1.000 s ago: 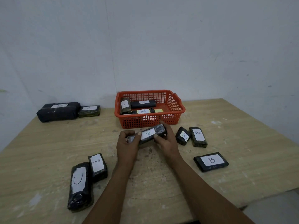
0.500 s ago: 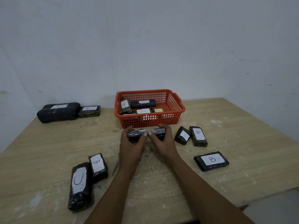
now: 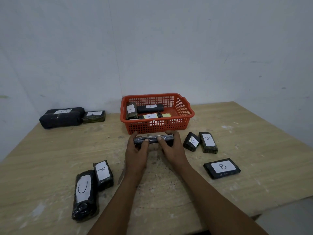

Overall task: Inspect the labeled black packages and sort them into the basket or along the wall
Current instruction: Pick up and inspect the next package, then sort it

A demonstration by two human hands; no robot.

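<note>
Hands meet just in front of the orange basket [image 3: 176, 128], the left hand [image 3: 136, 153] and the right hand [image 3: 172, 150] each closed around one end of a black package [image 3: 153, 139] that they hold level, a little above the table [image 3: 50, 158]. Thumbs press its near face while the other fingers wrap over the far edge, a hold that seems meant for rolling it so every side can be checked; no label shows on the face turned toward the camera, so its letter cannot be read now. Inside the basket lie several packages, one marked A standing against the left wall, which suggests this bin collects one class of item. Along the wall [image 3: 152, 48] at the far left sit a large dark bundle [image 3: 61, 117] and, touching its right end, a smaller package marked C [image 3: 94, 116], apparently the second sorting spot. Unsorted pieces ring the hands within easy reach: a long C package [image 3: 84, 194] and a B package [image 3: 103, 175] side by side at the near left, two more packages [image 3: 200, 142] leaning together at the right, and a flat B package [image 3: 221, 168] nearer the table edge. Judging by these leftovers, the sorting is roughly midway.
</note>
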